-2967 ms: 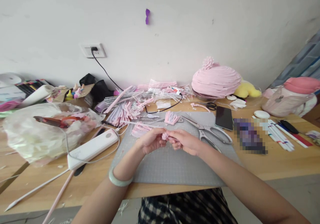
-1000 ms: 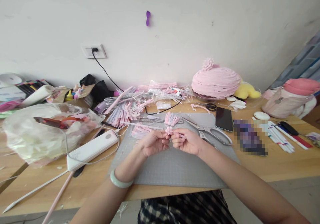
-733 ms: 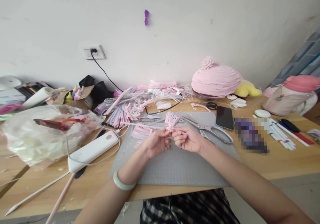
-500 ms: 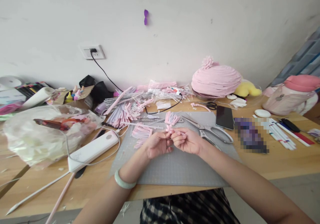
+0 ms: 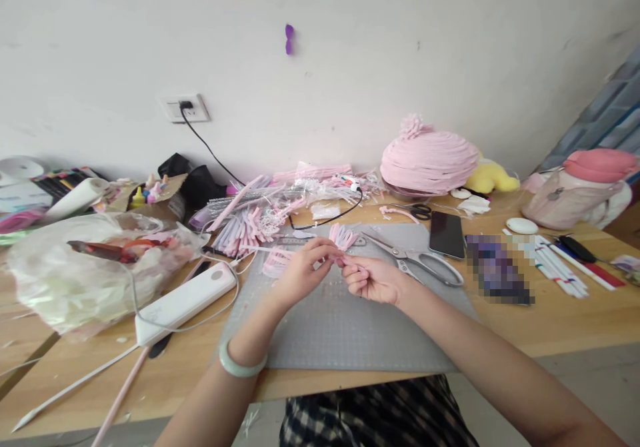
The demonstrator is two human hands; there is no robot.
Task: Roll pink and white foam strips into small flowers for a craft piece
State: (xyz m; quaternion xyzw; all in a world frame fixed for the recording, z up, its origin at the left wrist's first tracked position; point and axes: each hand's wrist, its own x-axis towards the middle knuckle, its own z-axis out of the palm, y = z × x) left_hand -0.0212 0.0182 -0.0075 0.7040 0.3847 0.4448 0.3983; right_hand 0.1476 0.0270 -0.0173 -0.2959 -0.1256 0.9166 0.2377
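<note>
Above the grey cutting mat (image 5: 350, 340), my left hand (image 5: 306, 268) is bent over a small pink pipe-cleaner piece (image 5: 343, 259), its fingertips closed on it. My right hand (image 5: 373, 280) pinches the same piece from the other side with the fingers curled in. Most of the piece is hidden by the fingers. Just behind it lie short pink and lilac pipe cleaners (image 5: 343, 236). More pink strips (image 5: 275, 262) rest on the mat, partly behind my left hand. Large metal scissors (image 5: 435, 267) lie to the right of my right hand.
At the back is a heap of pipe cleaners (image 5: 250, 230). A pink wound bundle (image 5: 427, 162) sits in a bowl near the wall. On the left are a white power strip (image 5: 185, 304) and a plastic bag (image 5: 55, 274). A phone (image 5: 447, 235) and white markers (image 5: 560, 267) lie right.
My left hand has turned over and risen, so its back now faces up and its fingers cover the pink flower-like piece. My right hand has stayed in nearly the same place.
</note>
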